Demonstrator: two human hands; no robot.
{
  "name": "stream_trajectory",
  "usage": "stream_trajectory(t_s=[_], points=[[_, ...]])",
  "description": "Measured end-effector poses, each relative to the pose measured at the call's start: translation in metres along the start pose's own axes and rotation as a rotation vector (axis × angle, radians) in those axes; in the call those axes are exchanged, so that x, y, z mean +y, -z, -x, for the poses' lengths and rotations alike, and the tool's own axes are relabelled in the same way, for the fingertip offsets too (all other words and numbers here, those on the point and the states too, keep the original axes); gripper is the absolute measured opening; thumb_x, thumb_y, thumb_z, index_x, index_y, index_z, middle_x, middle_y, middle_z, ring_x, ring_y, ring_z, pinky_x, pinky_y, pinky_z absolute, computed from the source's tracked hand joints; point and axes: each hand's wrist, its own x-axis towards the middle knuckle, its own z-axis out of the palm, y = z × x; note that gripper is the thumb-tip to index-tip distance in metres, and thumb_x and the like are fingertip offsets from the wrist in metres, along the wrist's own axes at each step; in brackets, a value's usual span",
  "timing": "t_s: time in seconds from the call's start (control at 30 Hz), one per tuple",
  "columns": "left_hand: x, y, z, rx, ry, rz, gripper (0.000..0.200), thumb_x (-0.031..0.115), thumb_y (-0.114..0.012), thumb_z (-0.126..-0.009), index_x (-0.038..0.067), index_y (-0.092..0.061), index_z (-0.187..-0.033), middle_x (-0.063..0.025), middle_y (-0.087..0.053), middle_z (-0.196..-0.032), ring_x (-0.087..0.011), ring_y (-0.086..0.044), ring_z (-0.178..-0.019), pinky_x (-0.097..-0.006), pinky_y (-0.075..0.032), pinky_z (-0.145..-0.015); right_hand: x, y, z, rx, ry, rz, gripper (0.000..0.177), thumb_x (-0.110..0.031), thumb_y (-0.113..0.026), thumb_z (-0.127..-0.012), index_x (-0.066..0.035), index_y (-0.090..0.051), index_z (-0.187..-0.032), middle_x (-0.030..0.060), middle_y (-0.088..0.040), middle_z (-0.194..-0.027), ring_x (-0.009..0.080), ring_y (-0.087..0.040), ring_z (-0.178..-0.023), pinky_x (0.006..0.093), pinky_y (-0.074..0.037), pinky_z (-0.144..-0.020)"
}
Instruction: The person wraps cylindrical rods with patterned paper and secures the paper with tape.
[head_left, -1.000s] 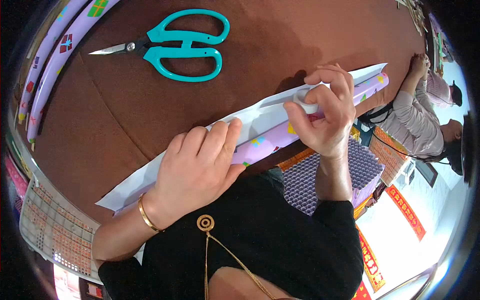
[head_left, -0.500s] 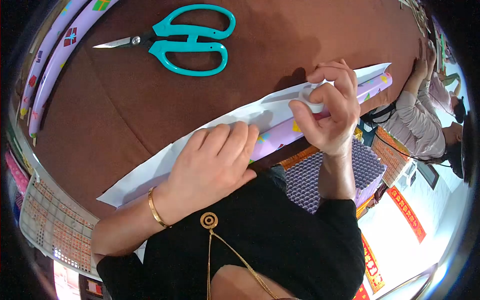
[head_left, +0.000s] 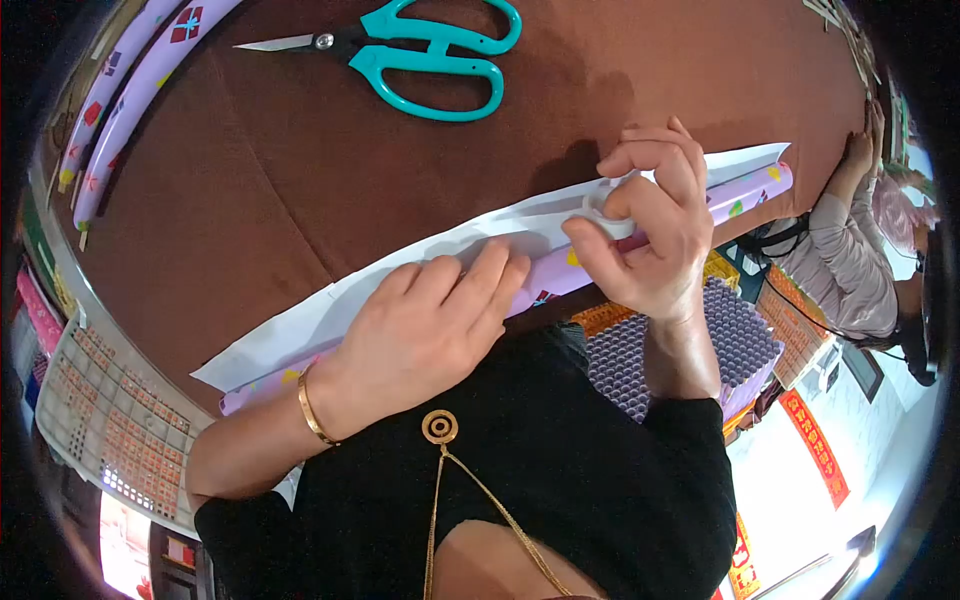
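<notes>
A long lilac tube [head_left: 555, 275] of patterned wrapping paper lies diagonally across the near table edge, its white inner side [head_left: 270, 340] spread out as a strip along the far side. My left hand [head_left: 430, 320], with a gold bangle at the wrist, rests palm down on the tube and strip, fingers stretched out. Over the tube's right part, my right hand [head_left: 660, 215] is curled around a small white ring-shaped roll [head_left: 603, 205] that looks like tape. Turquoise-handled scissors [head_left: 430, 60] lie beyond the hands, blades pointing left.
Two finished-looking lilac tubes [head_left: 140, 105] with stick ends lie at the far left on the brown cloth [head_left: 240, 230]. A white plastic basket [head_left: 110, 430] stands at lower left. A purple honeycomb-like stack [head_left: 620, 365] is at right, and a co-worker [head_left: 840, 250] sits beyond.
The view has shifted, so scissors and far tubes sit higher and further right. The lilac tube's left end now shows beside my left forearm. Both hands keep nearly the same pose.
</notes>
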Motion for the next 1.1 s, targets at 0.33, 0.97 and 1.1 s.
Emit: stream_trajectory(t_s=[0.33,0.97,1.1], points=[[-0.0038,-0.0038,-0.0026,0.157,-0.061,-0.028,0.040,0.018,-0.065,-0.081,0.000,-0.065,-0.117,-0.0122,-0.063,-0.120,-0.0199,-0.059,-0.092,-0.0306,-0.048,-0.077,0.0004,-0.0004,-0.0019,-0.009,-0.002,0.024,0.031,-0.016,-0.081,-0.059,-0.007,-0.052,-0.064,0.0100,-0.063,-0.093,0.0350,-0.061,-0.103,0.0564,-0.040,-0.101],[-0.0023,-0.0071,0.0021,0.136,-0.043,-0.026,0.056,0.025,-0.077,-0.071,0.004,-0.064,-0.122,-0.0131,-0.058,-0.132,-0.0254,-0.060,-0.108,-0.0377,-0.049,-0.090,-0.0055,-0.0050,-0.0049,-0.010,-0.003,0.149,0.032,-0.010,-0.083,-0.055,-0.010,-0.053,-0.065,0.0060,-0.063,-0.091,0.0324,-0.062,-0.104,0.0552,-0.040,-0.103],[-0.0022,-0.0091,0.0008,0.154,-0.027,-0.021,0.056,0.025,-0.078,-0.070,0.004,-0.065,-0.120,-0.0142,-0.057,-0.132,-0.0255,-0.061,-0.107,-0.0371,-0.050,-0.088,-0.0042,-0.0058,-0.0044,-0.013,-0.003,0.153,0.032,-0.010,-0.083,-0.056,-0.010,-0.053,-0.065,0.0056,-0.063,-0.090,0.0318,-0.062,-0.103,0.0551,-0.039,-0.103]])
